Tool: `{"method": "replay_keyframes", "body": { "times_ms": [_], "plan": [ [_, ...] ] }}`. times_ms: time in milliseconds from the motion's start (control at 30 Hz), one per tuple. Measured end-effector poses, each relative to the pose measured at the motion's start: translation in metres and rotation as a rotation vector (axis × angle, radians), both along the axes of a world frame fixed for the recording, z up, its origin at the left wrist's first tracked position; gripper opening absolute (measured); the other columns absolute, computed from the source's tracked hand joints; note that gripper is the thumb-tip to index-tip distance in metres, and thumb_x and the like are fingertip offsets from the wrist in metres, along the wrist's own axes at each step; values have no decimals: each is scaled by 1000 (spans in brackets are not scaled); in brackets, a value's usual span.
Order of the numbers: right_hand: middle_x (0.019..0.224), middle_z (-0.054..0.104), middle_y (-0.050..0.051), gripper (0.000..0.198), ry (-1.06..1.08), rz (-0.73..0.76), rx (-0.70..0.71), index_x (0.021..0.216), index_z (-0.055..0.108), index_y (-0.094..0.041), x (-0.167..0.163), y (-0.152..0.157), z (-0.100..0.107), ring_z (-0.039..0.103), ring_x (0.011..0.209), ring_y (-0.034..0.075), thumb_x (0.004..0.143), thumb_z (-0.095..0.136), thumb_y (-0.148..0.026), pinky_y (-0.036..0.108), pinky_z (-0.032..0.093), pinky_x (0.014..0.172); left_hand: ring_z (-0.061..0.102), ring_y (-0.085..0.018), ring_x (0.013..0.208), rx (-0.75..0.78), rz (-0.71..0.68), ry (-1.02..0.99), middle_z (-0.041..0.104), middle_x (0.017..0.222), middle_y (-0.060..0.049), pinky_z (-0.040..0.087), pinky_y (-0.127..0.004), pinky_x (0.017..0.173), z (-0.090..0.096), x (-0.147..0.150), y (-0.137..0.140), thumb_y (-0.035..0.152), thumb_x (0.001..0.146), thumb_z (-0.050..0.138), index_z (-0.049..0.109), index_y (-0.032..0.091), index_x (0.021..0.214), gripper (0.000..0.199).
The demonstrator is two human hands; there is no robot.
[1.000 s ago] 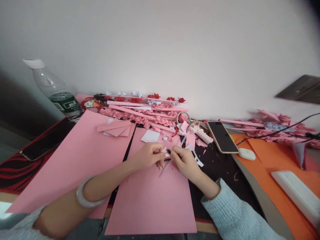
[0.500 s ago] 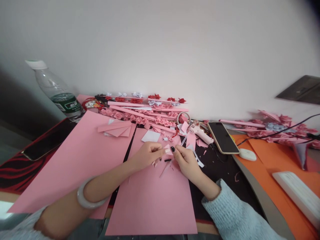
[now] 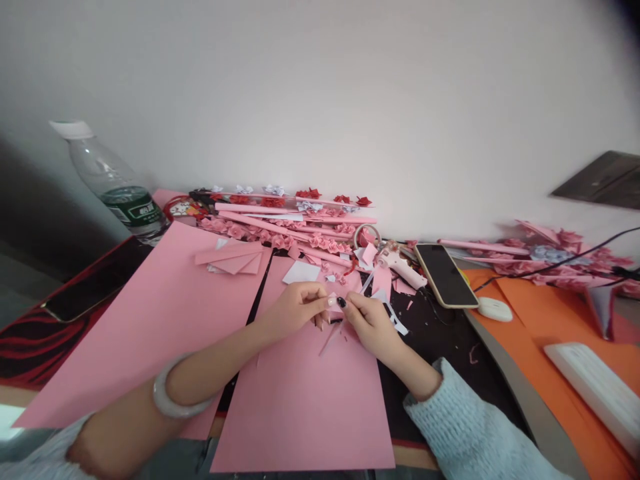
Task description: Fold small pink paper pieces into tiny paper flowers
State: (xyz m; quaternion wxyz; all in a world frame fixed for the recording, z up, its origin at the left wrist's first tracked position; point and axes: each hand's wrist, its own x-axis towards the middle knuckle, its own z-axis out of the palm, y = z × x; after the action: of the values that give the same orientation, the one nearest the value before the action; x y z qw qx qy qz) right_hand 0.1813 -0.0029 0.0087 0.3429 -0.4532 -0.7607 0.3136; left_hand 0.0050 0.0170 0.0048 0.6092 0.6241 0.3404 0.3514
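Note:
Between my two hands is a small piece of pink paper (image 3: 334, 305), mostly covered by the fingers. My left hand (image 3: 300, 308) pinches it from the left, thumb on top. From the right, my right hand (image 3: 370, 319) pinches its other edge, the thumbs almost touching. Both hands hover over a large pink sheet (image 3: 305, 407). Just below the fingertips lies a thin pale stick-like tool (image 3: 330, 341) on that sheet. A white paper square (image 3: 301, 272) sits behind my left hand.
Behind are paper flowers and rolled pink tubes (image 3: 295, 223), a glue gun (image 3: 404, 268) and a tape roll (image 3: 367, 235). A phone (image 3: 447, 275), white mouse (image 3: 495, 309) and keyboard (image 3: 595, 390) lie right. Left are a bottle (image 3: 117, 180), another phone (image 3: 95, 290) and folded pink papers (image 3: 235, 259).
My fingertips have drawn closer together on the pink paper, and the right thumb has shifted slightly left. The fingers of my left hand have curled differently beneath it.

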Motion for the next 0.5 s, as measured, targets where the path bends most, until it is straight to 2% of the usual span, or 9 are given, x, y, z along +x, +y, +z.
{"method": "replay_keyframes", "body": {
  "times_ms": [133, 233, 333, 500],
  "plan": [
    [51, 29, -5, 37, 16, -17, -4, 56, 29, -20, 0, 0, 0, 30, 48, 9, 90, 37, -32, 22, 25, 47, 52, -8, 46, 13, 49, 20, 54, 50, 2, 46, -20, 48, 0, -1, 0, 40, 80, 56, 47, 14, 60, 34],
    [49, 32, -5, 38, 69, -30, -38, 56, 31, -20, 1, 0, -2, 31, 47, 9, 90, 39, -36, 22, 26, 46, 58, -10, 52, -24, 29, 1, 60, 56, 0, 49, -23, 55, 0, 0, 0, 41, 80, 55, 52, 14, 64, 32],
    [48, 35, -5, 39, 155, 0, -132, 56, 35, -20, 1, 0, -2, 32, 44, 9, 90, 39, -40, 22, 27, 44, 64, -13, 61, -111, -17, -13, 66, 68, -4, 52, -27, 62, 1, 1, 1, 42, 80, 56, 57, 13, 74, 30],
    [50, 41, -4, 41, 314, 88, -291, 59, 44, -18, 2, 2, -5, 33, 43, 8, 91, 37, -44, 21, 25, 41, 63, -12, 58, -178, -49, -52, 66, 66, -5, 52, -24, 59, 1, -2, 2, 41, 80, 57, 57, 11, 72, 31]
  ]
}}
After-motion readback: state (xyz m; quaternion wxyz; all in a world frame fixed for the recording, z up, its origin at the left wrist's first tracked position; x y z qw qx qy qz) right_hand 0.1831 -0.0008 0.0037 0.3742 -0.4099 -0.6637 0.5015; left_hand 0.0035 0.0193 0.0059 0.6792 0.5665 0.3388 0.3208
